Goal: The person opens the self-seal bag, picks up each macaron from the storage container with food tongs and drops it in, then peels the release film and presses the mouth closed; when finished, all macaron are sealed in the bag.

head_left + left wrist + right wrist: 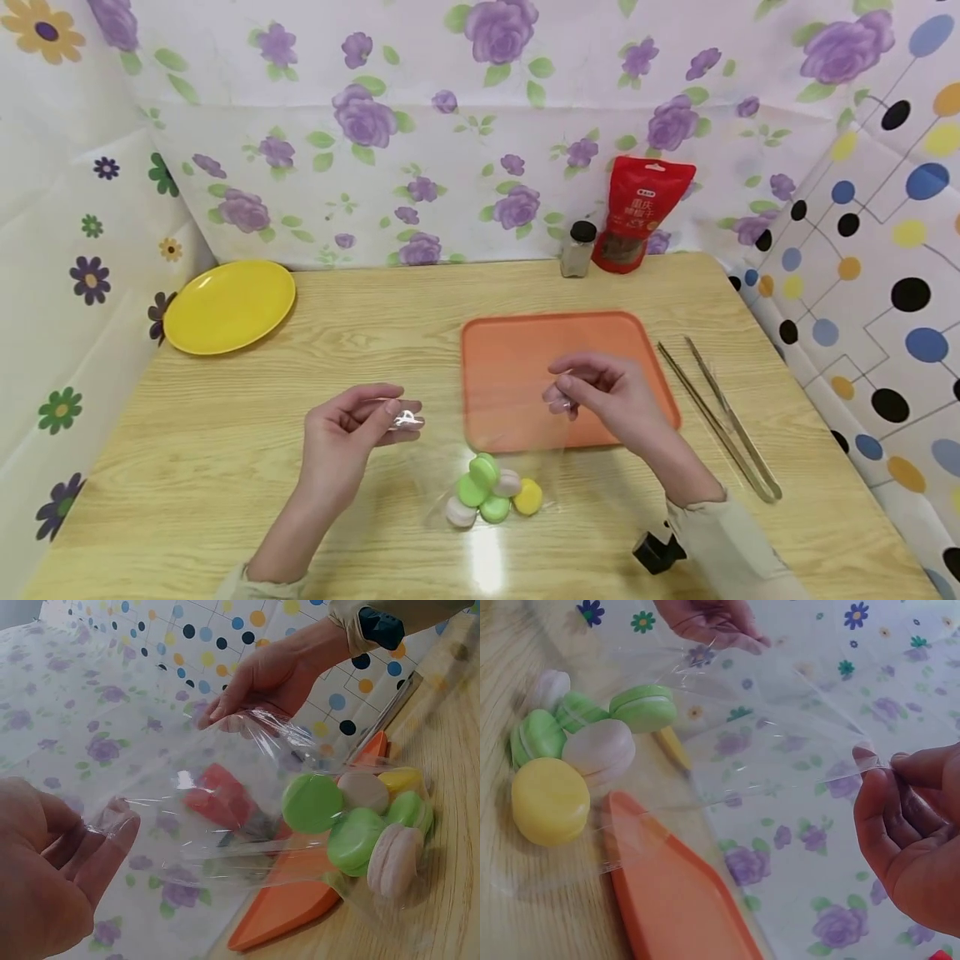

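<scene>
Between my two hands hangs a clear plastic bag (pixel 225 847) with several macarons (pixel 483 492) in its bottom, green, pale pink and yellow. My left hand (pixel 341 437) pinches one upper corner of the bag between thumb and fingers. The opposite upper corner is pinched by my right hand (pixel 611 396), in front of the orange tray. In the right wrist view the yellow macaron (pixel 550 801) lies nearest the camera, with green and pale ones behind it. The bag's film is see-through, so its exact edges are hard to make out in the head view.
An orange tray (pixel 495 358) lies behind the bag. Metal tongs (pixel 723 421) rest to its right. At the back stand a black-capped jar (pixel 577 250) and a red pouch (pixel 647 208). A yellow plate (pixel 228 307) sits at the back left. Patterned cloth walls enclose the table.
</scene>
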A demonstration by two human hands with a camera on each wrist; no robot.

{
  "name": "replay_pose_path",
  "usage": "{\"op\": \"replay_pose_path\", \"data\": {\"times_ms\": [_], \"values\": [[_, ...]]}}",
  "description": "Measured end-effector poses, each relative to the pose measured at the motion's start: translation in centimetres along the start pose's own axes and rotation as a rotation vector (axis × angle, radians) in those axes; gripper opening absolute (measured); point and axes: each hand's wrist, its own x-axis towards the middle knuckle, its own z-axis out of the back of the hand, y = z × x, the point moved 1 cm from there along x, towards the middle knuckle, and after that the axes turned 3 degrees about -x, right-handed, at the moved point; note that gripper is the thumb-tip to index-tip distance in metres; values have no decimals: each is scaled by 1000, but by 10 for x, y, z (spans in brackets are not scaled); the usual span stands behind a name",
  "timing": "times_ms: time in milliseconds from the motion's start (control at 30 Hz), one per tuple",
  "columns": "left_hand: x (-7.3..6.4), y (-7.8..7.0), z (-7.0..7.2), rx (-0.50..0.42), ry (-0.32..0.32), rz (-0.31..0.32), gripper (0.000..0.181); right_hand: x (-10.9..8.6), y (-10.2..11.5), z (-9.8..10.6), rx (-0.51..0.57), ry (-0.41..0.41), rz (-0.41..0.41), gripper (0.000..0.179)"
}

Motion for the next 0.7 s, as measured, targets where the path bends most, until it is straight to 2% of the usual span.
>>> {"op": "replay_pose_path", "data": {"times_ms": [200,367,500,700], "values": [[2,1,1,-33,52,-50,11,0,-3,1,85,40,73,20],[3,5,1,-28,118,-89,5,-4,-4,6,89,66,124,16],[4,6,1,-17,187,-156,11,-7,-4,9,48,100,169,13],[4,5,6,22,272,-260,14,-7,-4,14,-72,133,235,22]]}}
